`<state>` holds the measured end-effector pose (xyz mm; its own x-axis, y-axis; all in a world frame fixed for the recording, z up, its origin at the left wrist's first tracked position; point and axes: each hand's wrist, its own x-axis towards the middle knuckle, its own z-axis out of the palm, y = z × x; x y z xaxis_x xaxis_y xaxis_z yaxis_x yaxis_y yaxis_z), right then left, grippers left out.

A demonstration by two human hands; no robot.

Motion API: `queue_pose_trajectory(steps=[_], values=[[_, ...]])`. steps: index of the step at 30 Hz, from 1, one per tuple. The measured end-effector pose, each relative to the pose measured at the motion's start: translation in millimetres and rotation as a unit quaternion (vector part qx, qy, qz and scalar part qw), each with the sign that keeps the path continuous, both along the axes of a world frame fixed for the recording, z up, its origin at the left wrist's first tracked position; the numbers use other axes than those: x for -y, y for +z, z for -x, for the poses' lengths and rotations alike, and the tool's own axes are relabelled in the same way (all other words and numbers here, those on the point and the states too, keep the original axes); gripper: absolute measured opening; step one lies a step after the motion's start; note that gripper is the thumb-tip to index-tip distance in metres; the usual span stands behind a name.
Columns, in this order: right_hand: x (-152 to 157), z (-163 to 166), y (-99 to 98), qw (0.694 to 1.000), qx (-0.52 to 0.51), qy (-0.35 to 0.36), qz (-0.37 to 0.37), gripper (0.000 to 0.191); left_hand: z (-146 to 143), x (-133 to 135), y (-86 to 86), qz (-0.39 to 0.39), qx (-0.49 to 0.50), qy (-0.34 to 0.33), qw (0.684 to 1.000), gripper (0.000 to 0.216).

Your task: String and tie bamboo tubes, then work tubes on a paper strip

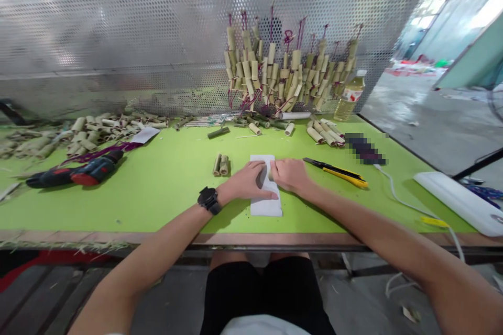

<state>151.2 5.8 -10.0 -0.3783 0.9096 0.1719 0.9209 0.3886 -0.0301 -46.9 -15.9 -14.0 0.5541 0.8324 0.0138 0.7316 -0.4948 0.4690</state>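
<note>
A white sheet [266,208] lies upright on the green table in front of me. My left hand [250,180] rests on its left part, thumb and fingers spread apart, steadying nothing else visible. At the sheet's right edge my right hand [290,174] is closed, its fingers around a short bamboo piece [270,174] that is mostly hidden. Left of the sheet stand two or so short bamboo tubes [223,165] side by side. A yellow and black utility knife [341,172] lies just right of my right hand.
A cordless drill [96,168] and a heap of bamboo tubes [84,136] lie at left. Strung bamboo pieces [291,76] hang on the perforated metal panel [157,36]. At right are a bottle [351,97], a blurred dark device [363,148], a cable and a white power strip [458,201].
</note>
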Motion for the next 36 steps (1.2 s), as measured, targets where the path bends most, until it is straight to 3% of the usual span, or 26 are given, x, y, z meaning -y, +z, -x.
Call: queue_pose_trajectory(steps=[6, 12, 20, 26, 33, 36], values=[[-14, -4, 1.8, 1.000, -0.001, -0.028, -0.005, 0.061, 0, 0, -1.5, -0.002, -0.005, 0.007, 1.000, 0.117], [5, 7, 1.5, 0.998, 0.001, 0.051, 0.028, 0.063, 1, -2, -4.5, -0.029, 0.027, -0.017, 0.999, 0.107], [-11, 1, 6.5, 1.000, 0.008, -0.022, -0.008, 0.057, 0, -1, -0.8, 0.000, -0.007, 0.005, 1.000, 0.119], [1, 2, 2.1, 1.000, 0.015, 0.003, -0.001, 0.062, 0, 0, 0.3, -0.015, 0.005, -0.006, 1.000, 0.111], [-18, -3, 2.9, 1.000, 0.006, -0.019, -0.002, 0.059, -1, 1, 0.9, 0.007, -0.011, 0.011, 1.000, 0.121], [-9, 0, 1.0, 1.000, -0.008, 0.013, 0.007, 0.058, 0, 0, -0.5, -0.003, -0.001, 0.002, 1.000, 0.118]])
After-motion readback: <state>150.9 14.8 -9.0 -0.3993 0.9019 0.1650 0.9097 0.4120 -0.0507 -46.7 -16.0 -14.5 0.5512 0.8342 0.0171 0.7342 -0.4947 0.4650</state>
